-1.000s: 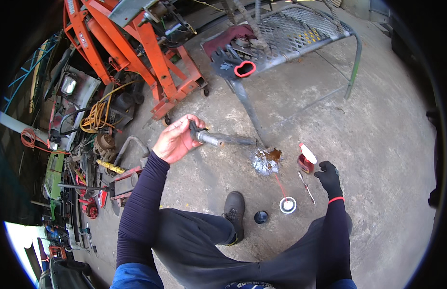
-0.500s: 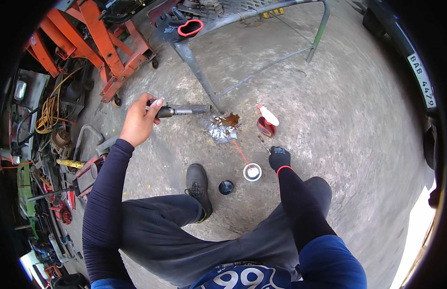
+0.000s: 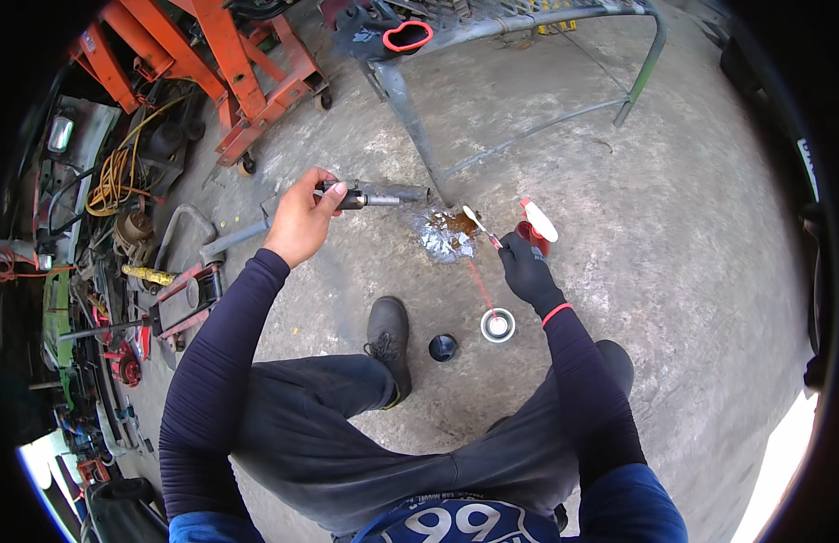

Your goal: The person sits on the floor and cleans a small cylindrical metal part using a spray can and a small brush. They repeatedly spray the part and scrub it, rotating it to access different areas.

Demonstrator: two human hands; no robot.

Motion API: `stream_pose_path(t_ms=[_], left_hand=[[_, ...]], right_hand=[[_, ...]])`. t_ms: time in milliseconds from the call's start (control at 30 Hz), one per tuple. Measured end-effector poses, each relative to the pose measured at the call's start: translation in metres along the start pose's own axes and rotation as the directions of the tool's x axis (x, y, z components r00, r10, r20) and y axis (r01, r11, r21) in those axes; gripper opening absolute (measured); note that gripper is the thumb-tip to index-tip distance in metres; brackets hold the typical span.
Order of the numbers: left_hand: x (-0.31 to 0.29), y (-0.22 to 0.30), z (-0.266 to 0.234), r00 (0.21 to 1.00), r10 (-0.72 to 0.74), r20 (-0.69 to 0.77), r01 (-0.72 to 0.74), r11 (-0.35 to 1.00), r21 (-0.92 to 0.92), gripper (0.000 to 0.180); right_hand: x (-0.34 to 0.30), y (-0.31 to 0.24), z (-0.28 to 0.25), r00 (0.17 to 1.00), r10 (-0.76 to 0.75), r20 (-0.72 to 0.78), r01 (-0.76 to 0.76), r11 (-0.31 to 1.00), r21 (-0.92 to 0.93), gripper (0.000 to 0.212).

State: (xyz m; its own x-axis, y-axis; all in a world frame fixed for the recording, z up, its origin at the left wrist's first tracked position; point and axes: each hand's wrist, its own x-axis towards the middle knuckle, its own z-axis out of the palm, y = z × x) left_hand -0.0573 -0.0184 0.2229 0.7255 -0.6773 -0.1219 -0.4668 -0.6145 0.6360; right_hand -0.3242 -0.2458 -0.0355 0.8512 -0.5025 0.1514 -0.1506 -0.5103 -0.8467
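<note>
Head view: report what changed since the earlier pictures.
The right hand took the brush from the floor and carried it forward and left, toward the metal part. The left hand still holds that part; the can and bottle stayed put.

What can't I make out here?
In the head view:
White-tipped tool: grip end hidden inside the gloved right hand.
Silver-ended part: near end covered by the left hand.
Red bottle: lower body partly behind the right hand.
Metal bench: far side cut off by the upper edge.

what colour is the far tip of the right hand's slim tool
The tip is whitish, clearest in the head view.
</note>
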Motion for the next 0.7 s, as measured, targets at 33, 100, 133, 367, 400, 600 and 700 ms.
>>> stream_pose_path(t_ms=[33, 100, 133, 367, 400, 600, 700], left_hand=[[0.0, -0.001, 0.001, 1.0, -0.008, -0.008, 0.008, 1.0, -0.027, 0.029], [-0.002, -0.001, 0.0, 0.999, -0.035, -0.02, 0.033, 0.997, -0.072, 0.028], [-0.004, -0.001, 0.0, 0.998, -0.052, -0.023, 0.05, 0.995, -0.091, 0.028], [-0.024, -0.008, -0.004, 0.994, -0.1, -0.04, 0.09, 0.974, -0.207, 0.025], [-0.028, -0.011, -0.004, 0.993, -0.105, -0.047, 0.093, 0.973, -0.21, 0.025], [-0.042, -0.04, 0.001, 0.986, -0.15, -0.073, 0.139, 0.981, -0.136, 0.026], [-0.032, -0.051, 0.011, 0.99, -0.118, -0.072, 0.123, 0.99, 0.074, 0.028]], right_hand=[[0.0, 0.008, 0.007, 0.998, -0.056, -0.016, 0.056, 0.998, 0.025, 0.008], [0.001, 0.03, 0.023, 0.996, 0.05, 0.074, -0.048, 0.999, -0.02, 0.01], [0.0, 0.041, 0.033, 0.989, 0.101, 0.104, -0.098, 0.994, -0.038, 0.011], [0.028, 0.081, 0.092, 0.954, 0.297, 0.052, -0.264, 0.906, -0.331, 0.018], [0.032, 0.082, 0.095, 0.937, 0.329, 0.116, -0.271, 0.896, -0.351, 0.019], [0.045, 0.089, 0.1, 0.934, 0.345, 0.089, -0.294, 0.888, -0.355, 0.02], [0.042, 0.096, 0.099, 0.939, 0.277, 0.202, -0.2, 0.922, -0.332, 0.019]])
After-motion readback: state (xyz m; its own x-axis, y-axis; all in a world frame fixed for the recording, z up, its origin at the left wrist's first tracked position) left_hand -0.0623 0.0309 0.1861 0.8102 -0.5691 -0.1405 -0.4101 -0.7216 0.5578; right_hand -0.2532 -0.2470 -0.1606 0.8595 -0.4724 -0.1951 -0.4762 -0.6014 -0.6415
